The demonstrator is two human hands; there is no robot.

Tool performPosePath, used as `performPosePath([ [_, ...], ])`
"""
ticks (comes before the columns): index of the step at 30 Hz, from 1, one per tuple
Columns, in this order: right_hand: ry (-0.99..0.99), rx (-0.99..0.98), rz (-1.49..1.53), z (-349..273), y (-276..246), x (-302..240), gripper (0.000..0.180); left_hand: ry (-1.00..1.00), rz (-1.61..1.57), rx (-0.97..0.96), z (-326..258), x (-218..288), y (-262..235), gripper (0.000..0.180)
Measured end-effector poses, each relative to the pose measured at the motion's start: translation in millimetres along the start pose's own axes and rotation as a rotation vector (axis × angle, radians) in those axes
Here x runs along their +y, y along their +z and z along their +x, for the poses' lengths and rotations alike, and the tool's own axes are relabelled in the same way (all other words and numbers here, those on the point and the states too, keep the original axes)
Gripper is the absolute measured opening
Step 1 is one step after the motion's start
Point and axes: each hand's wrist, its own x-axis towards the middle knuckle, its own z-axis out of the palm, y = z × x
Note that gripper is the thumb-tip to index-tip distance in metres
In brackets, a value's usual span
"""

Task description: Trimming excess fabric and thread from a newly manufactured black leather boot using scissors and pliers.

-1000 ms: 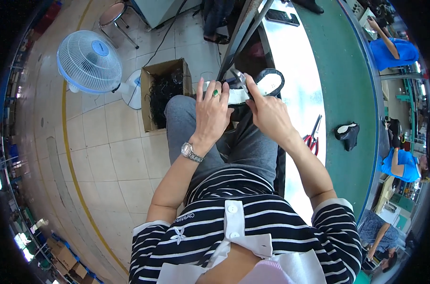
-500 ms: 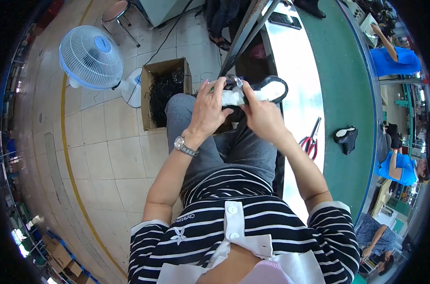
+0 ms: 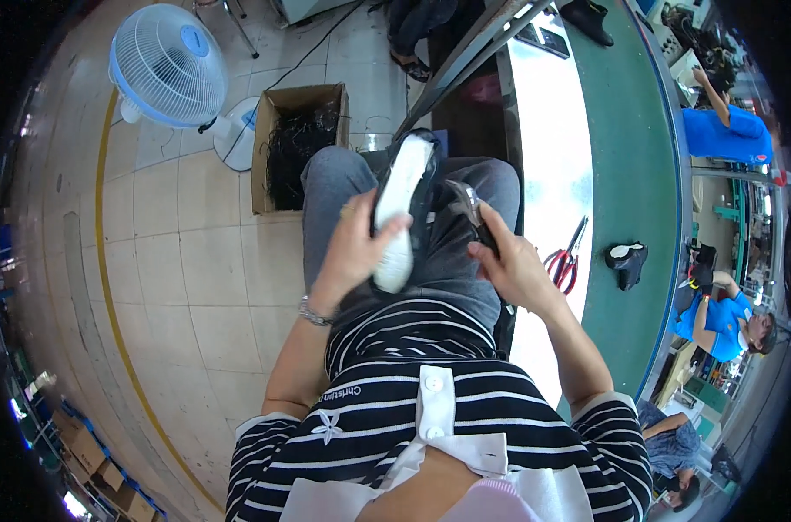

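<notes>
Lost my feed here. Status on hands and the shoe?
Left hand grips white-soled shoe over lap. Right hand holds small dark tool beside it. Nothing blocking.

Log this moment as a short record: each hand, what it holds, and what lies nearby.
left hand: grips a white-soled shoe, sole up, over the lap
right hand: holds a small dark tool beside the shoe
bench: green top, to the person's right
on bench: red-handled scissors; a dark shoe part
floor, left: cardboard box of dark scraps; white fan
others: people in blue shirts beyond the bench
</notes>
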Motion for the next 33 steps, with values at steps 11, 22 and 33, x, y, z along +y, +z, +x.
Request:
performPosePath([
  [11,-0.179,-0.282,-0.135,22,-14,-52,0.058,-0.045,-0.049,0.059,-14,-7,-18,0.035],
  [22,-0.193,-0.457,-0.493,37,-14,-62,0.067,0.041,0.159,0.002,-25,-1,1,0.041],
  [33,-0.336,-0.276,-0.346,29,-3,-21,0.064,-0.442,-1.451,-0.326,18,-11,27,0.07],
])
